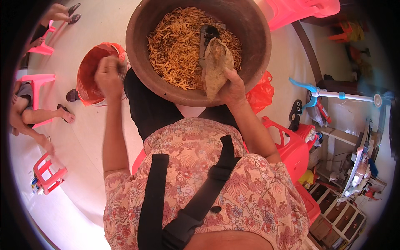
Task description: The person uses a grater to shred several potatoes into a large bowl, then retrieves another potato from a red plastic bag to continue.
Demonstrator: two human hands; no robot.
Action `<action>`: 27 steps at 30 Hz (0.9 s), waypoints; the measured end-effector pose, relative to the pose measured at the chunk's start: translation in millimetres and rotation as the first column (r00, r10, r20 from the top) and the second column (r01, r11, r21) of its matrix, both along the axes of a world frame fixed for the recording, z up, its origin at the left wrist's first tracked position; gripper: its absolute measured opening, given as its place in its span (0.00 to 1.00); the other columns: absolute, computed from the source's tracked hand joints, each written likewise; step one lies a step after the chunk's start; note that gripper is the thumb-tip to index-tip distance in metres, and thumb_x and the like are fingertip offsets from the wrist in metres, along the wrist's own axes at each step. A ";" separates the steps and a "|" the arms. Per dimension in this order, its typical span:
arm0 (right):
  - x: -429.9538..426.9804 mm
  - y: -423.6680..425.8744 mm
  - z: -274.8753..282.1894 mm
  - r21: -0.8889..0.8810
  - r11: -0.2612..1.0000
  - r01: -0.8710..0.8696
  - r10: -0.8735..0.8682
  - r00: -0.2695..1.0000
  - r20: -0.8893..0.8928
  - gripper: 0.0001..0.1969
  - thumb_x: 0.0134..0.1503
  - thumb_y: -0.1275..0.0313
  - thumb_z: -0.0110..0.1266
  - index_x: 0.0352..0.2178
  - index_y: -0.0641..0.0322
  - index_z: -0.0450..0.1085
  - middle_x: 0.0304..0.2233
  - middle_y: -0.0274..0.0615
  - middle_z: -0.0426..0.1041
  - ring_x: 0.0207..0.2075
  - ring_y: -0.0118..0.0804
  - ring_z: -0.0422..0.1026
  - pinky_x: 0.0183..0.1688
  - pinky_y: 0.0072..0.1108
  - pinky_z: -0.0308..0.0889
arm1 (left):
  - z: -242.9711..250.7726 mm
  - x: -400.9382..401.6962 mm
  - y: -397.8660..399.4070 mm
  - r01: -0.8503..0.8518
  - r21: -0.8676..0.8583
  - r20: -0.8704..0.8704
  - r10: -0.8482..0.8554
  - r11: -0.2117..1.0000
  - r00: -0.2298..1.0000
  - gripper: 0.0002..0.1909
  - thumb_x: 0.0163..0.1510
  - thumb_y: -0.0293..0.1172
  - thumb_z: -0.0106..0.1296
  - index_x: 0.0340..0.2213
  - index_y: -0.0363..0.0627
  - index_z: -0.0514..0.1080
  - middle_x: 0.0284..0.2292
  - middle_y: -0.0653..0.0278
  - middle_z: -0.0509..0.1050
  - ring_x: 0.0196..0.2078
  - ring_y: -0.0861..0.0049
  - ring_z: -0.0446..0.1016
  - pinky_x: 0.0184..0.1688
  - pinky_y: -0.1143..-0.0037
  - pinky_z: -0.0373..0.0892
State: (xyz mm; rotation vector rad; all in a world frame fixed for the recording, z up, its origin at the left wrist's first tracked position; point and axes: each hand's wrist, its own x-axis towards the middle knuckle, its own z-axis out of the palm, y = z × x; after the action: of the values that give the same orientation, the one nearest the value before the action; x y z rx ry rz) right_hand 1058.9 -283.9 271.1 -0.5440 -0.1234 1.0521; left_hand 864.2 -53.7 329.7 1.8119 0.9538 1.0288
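A large brown basin (136,59) rests on my thighs, heaped with thin yellow-orange shreds (175,47). My right hand (232,89) grips a rough, grey-brown root tuber (218,62), its long shape held over the basin's near right side. Partly behind the tuber, a flat grater (203,39) with a dark patch lies on the shreds. My left hand (108,75), motion-blurred, hovers above a bucket lined with a red plastic bag (89,73). Something dark shows by its fingers, but blur hides whether it is held.
A red plastic bag (262,92) sits right of the basin. Pink-red plastic chairs (290,147) stand at my right and beyond the basin (300,12). A seated person's legs (40,117) and a small red stool (50,173) are at left. A white-and-blue stand (347,94) is far right.
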 end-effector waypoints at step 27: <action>-18.6 -3.7 -19.2 -0.036 0.919 -0.393 0.395 0.911 0.117 0.33 0.46 0.53 0.49 0.49 0.65 0.57 0.32 0.49 0.68 0.16 0.34 0.62 0.13 0.19 0.57 | -22.8 79.9 -59.2 0.818 0.182 -0.525 -0.649 0.546 0.550 0.09 0.54 0.33 0.46 0.31 0.38 0.65 0.26 0.53 0.67 0.30 0.57 0.68 0.31 0.67 0.64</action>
State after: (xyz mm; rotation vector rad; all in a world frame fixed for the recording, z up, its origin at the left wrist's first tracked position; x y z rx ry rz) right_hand 1040.3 -287.6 252.0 -0.6086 -0.3477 1.4138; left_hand 944.2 -112.9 306.9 2.5133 0.0381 0.2804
